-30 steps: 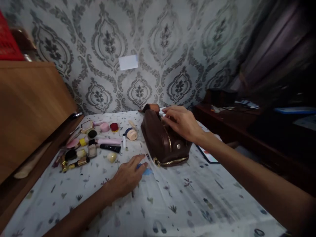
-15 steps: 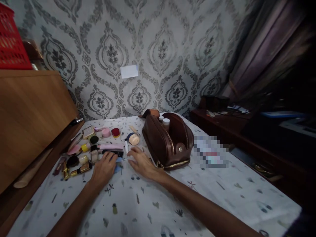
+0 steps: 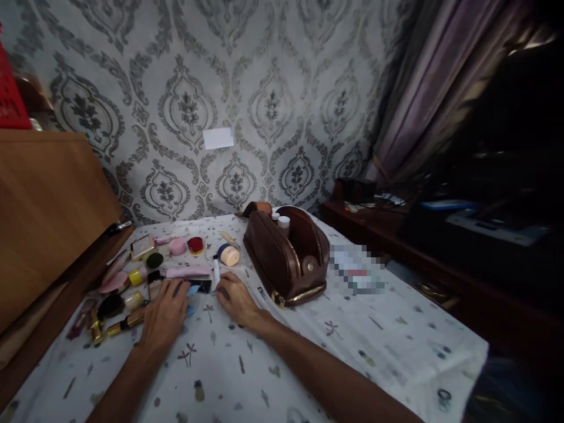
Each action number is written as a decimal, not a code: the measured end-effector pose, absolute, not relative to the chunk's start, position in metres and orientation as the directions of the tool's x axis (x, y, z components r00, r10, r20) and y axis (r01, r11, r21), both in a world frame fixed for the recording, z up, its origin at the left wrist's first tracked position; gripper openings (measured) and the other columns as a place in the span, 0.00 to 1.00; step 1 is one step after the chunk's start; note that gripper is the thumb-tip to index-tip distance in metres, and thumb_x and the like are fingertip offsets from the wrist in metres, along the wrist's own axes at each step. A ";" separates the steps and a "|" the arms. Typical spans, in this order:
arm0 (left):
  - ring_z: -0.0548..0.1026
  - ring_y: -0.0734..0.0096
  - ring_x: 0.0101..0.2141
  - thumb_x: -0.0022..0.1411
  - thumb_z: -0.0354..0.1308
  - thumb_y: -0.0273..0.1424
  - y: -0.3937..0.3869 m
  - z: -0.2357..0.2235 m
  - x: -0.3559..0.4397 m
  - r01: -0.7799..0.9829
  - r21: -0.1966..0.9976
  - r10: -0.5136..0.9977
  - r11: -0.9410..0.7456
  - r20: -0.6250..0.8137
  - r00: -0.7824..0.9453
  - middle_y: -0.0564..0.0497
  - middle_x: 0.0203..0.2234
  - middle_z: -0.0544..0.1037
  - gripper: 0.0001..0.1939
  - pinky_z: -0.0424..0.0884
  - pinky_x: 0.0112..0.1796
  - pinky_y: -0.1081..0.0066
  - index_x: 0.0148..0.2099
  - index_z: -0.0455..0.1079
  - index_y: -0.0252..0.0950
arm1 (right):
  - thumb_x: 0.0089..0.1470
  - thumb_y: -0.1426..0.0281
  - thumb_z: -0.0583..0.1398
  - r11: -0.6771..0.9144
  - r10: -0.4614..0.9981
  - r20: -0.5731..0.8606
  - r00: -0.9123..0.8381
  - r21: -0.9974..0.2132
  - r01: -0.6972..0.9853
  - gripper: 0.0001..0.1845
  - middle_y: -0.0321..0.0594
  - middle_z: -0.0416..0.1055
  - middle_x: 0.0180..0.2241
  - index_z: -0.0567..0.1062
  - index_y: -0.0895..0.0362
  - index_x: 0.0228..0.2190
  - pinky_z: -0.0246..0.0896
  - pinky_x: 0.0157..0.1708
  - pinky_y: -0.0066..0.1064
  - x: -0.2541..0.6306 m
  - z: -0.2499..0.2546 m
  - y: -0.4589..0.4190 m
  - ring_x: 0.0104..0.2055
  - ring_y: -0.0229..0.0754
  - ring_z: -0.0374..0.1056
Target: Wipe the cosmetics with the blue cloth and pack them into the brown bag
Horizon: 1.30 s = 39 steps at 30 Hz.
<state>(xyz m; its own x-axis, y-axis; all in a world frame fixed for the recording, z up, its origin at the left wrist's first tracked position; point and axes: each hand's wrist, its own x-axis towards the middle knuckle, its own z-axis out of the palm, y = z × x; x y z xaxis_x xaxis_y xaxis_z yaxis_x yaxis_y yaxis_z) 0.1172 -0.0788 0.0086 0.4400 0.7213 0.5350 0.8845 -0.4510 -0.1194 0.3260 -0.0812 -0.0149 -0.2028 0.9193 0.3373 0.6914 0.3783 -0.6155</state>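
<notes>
left of the open brown bag (image 3: 269, 255), your left hand (image 3: 165, 314) is covering part of a blue item (image 3: 192, 290) on the worktop (image 3: 317, 358), beside a black tube (image 3: 204, 286). your right hand (image 3: 237, 301) is lying close to the white tube (image 3: 216, 270); whether either grip is grasping anything, i cannot tell.

The brown bag (image 3: 267, 255) is showing smooth, softly shining leather-like sides and a glossy gold metal zip (image 3: 305, 294). Beneath the bag, printed cloth (image 3: 308, 358) is looking matt and creased. Left of the bag, a black tube (image 3: 204, 286) is gleaming like plastic; farther left, a cabinet (image 3: 48, 194) is showing smooth wood.
</notes>
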 end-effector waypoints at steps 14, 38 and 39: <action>0.74 0.51 0.45 0.68 0.43 0.30 -0.065 -0.016 0.128 0.832 -0.222 0.627 -0.508 0.567 0.534 0.42 0.42 0.79 0.20 0.73 0.39 0.58 0.48 0.77 0.33 | 0.55 0.75 0.59 0.390 0.905 0.389 -0.172 -0.595 0.702 0.06 0.46 0.71 0.42 0.77 0.58 0.34 0.63 0.51 0.35 0.327 -0.025 -0.078 0.46 0.47 0.68; 0.73 0.53 0.47 0.63 0.51 0.21 -0.074 -0.005 0.143 0.846 -0.171 0.715 -0.505 0.467 0.521 0.43 0.43 0.78 0.13 0.73 0.42 0.57 0.45 0.74 0.35 | 0.54 0.79 0.57 0.421 0.893 0.418 -0.165 -0.648 0.635 0.09 0.46 0.70 0.42 0.76 0.58 0.34 0.63 0.51 0.36 0.328 -0.031 -0.072 0.47 0.45 0.67; 0.72 0.53 0.48 0.62 0.51 0.20 -0.073 -0.007 0.143 0.834 -0.166 0.697 -0.527 0.477 0.535 0.43 0.43 0.77 0.13 0.72 0.45 0.57 0.45 0.73 0.35 | 0.54 0.80 0.57 0.421 0.893 0.418 -0.166 -0.649 0.633 0.09 0.46 0.70 0.42 0.76 0.58 0.34 0.63 0.51 0.37 0.328 -0.031 -0.072 0.47 0.45 0.67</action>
<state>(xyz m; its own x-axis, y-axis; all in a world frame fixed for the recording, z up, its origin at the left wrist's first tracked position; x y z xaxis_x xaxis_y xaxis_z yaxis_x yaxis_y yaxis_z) 0.1435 -0.0733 -0.0068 0.5353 0.6970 0.4770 0.8337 -0.5266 -0.1662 0.3285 -0.0719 -0.0305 -0.1657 0.8931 0.4183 0.6334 0.4215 -0.6489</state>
